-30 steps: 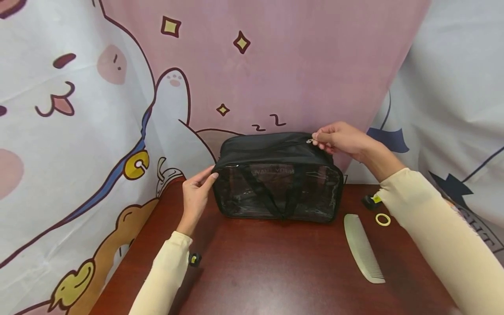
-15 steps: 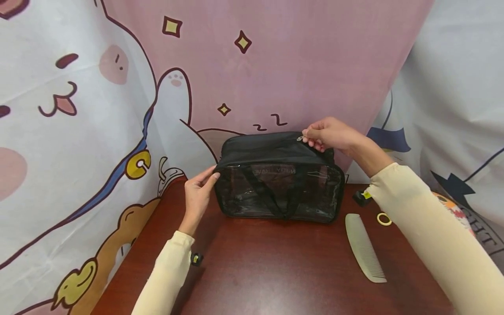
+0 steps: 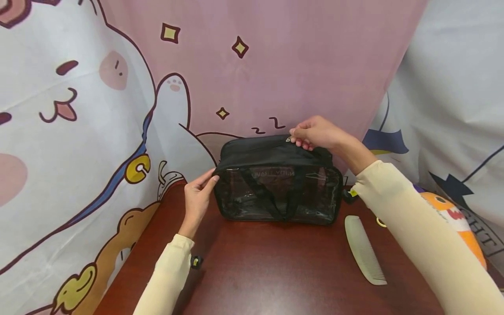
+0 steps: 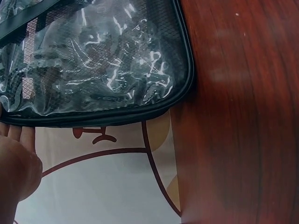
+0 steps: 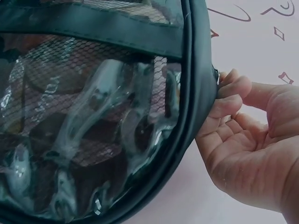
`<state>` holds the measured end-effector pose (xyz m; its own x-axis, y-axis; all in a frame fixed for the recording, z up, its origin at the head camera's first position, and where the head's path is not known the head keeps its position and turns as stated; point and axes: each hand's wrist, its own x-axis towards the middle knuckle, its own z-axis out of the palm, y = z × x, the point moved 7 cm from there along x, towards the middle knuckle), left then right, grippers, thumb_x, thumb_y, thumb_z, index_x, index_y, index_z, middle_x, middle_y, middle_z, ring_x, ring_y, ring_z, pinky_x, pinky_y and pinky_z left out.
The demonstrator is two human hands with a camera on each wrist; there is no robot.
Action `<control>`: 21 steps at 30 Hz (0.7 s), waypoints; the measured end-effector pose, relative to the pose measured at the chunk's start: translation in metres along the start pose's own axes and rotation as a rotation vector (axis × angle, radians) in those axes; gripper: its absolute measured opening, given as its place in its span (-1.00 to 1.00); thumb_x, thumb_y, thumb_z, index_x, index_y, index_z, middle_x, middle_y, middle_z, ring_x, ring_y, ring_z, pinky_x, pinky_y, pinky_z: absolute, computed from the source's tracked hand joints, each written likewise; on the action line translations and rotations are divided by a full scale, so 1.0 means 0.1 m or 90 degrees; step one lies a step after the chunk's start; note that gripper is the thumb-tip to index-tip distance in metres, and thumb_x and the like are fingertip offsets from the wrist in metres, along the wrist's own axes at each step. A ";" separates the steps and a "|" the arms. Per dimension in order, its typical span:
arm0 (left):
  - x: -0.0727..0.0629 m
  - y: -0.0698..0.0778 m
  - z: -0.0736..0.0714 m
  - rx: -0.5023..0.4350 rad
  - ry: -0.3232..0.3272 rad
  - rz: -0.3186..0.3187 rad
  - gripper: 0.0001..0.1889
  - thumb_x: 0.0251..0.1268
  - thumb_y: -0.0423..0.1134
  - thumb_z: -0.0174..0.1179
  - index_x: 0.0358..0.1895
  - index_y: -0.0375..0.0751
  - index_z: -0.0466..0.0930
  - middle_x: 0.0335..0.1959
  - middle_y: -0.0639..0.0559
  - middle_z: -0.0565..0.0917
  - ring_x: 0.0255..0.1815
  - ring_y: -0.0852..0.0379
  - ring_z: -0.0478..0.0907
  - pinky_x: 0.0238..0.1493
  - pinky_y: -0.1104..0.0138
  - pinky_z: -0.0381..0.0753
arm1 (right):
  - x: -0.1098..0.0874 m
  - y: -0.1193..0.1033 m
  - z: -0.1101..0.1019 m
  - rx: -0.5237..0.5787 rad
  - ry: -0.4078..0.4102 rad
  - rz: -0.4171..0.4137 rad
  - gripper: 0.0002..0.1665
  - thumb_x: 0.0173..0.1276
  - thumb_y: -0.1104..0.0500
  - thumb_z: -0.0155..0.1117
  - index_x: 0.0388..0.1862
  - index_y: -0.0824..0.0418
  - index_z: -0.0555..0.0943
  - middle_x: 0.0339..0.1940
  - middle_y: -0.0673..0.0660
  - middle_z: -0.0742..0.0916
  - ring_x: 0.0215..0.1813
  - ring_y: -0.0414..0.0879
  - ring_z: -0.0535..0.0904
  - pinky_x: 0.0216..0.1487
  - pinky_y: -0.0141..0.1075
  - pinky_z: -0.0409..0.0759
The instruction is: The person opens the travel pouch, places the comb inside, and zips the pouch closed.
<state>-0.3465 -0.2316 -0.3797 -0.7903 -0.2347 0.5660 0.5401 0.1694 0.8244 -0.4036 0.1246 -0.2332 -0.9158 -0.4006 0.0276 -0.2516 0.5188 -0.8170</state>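
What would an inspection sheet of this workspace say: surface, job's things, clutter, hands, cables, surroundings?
Surface: reddish-brown table, glossy.
Job's things: black bag with clear front, standing; metal zipper pull on top.
Clutter: pale comb and yellow ring, partly hidden by the right sleeve.
Hands: left hand pinches the bag's upper left corner; right hand pinches the zipper pull.
Cables: nothing seen.
Surroundings: cartoon-printed cloth behind and left.

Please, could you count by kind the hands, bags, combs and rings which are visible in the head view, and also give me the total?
Hands: 2 (left hand and right hand)
Bags: 1 (black clear-fronted bag)
Combs: 1 (pale green comb)
Rings: 1 (yellow ring, partly hidden)
Total: 5
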 end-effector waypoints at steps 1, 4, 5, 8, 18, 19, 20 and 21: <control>0.00 0.00 0.00 -0.002 0.000 0.002 -0.72 0.36 -0.25 0.47 0.10 -0.09 0.85 -0.01 -0.06 0.86 -0.04 0.33 0.80 -0.03 0.51 0.73 | 0.00 -0.02 0.01 -0.009 0.002 -0.004 -0.53 0.69 -0.02 0.14 -0.20 0.35 0.72 -0.49 -0.03 0.66 -0.46 -0.18 0.51 -0.40 -0.34 0.59; 0.00 0.00 0.01 -0.010 -0.001 0.006 -0.72 0.36 -0.27 0.46 0.10 -0.10 0.84 0.00 -0.06 0.85 -0.03 0.32 0.80 -0.03 0.51 0.73 | 0.01 -0.07 0.03 -0.034 0.004 -0.011 -0.51 0.69 -0.04 0.13 -0.23 0.33 0.72 -0.48 -0.01 0.66 -0.47 -0.16 0.51 -0.40 -0.33 0.58; 0.00 0.00 0.01 -0.012 -0.001 0.005 -0.72 0.36 -0.28 0.46 0.11 -0.11 0.84 0.00 -0.05 0.85 -0.03 0.33 0.80 -0.03 0.51 0.74 | 0.02 -0.08 0.04 -0.041 0.005 -0.012 -0.50 0.69 -0.05 0.13 -0.24 0.33 0.73 -0.48 0.00 0.67 -0.48 -0.16 0.51 -0.41 -0.32 0.56; 0.00 0.00 0.01 -0.016 0.000 0.002 -0.72 0.38 -0.30 0.45 0.11 -0.15 0.83 -0.02 0.01 0.86 -0.03 0.34 0.80 -0.03 0.51 0.73 | 0.04 -0.13 0.07 -0.050 0.004 -0.011 -0.50 0.69 -0.05 0.13 -0.23 0.32 0.74 -0.47 0.01 0.69 -0.49 -0.15 0.52 -0.44 -0.32 0.51; -0.02 0.05 0.03 -0.031 0.000 -0.020 -0.69 0.40 -0.44 0.38 0.16 -0.41 0.76 -0.02 0.10 0.84 -0.05 0.43 0.78 -0.03 0.56 0.71 | 0.15 -0.31 0.29 -0.081 0.010 -0.001 -0.55 0.69 0.00 0.13 -0.21 0.31 0.76 -0.47 0.02 0.73 -0.46 -0.15 0.65 -0.50 -0.37 0.46; -0.03 0.08 0.04 -0.032 0.000 -0.020 -0.69 0.40 -0.45 0.37 0.16 -0.42 0.75 -0.02 0.08 0.84 -0.04 0.43 0.77 -0.03 0.56 0.71 | 0.17 -0.33 0.32 -0.085 0.011 0.001 -0.56 0.69 0.01 0.13 -0.22 0.29 0.76 -0.47 0.02 0.72 -0.46 -0.15 0.65 -0.50 -0.37 0.47; -0.04 0.12 0.04 -0.031 0.000 -0.019 -0.69 0.39 -0.45 0.37 0.15 -0.43 0.75 -0.01 0.08 0.84 -0.04 0.43 0.77 -0.03 0.56 0.71 | 0.18 -0.34 0.34 -0.087 0.012 0.002 -0.56 0.69 0.01 0.13 -0.22 0.28 0.76 -0.47 0.03 0.72 -0.45 -0.14 0.65 -0.50 -0.37 0.46; -0.05 0.15 0.04 -0.030 -0.001 -0.019 -0.70 0.40 -0.45 0.37 0.15 -0.43 0.76 -0.02 0.08 0.84 -0.04 0.43 0.77 -0.02 0.56 0.71 | 0.20 -0.36 0.37 -0.088 0.012 0.002 -0.57 0.69 0.02 0.13 -0.23 0.28 0.76 -0.47 0.03 0.72 -0.45 -0.14 0.65 -0.50 -0.37 0.46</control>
<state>-0.3360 -0.2239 -0.3700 -0.8062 -0.2379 0.5416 0.5296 0.1176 0.8400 -0.4009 0.0700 -0.2244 -0.9222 -0.3850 0.0370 -0.2880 0.6200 -0.7299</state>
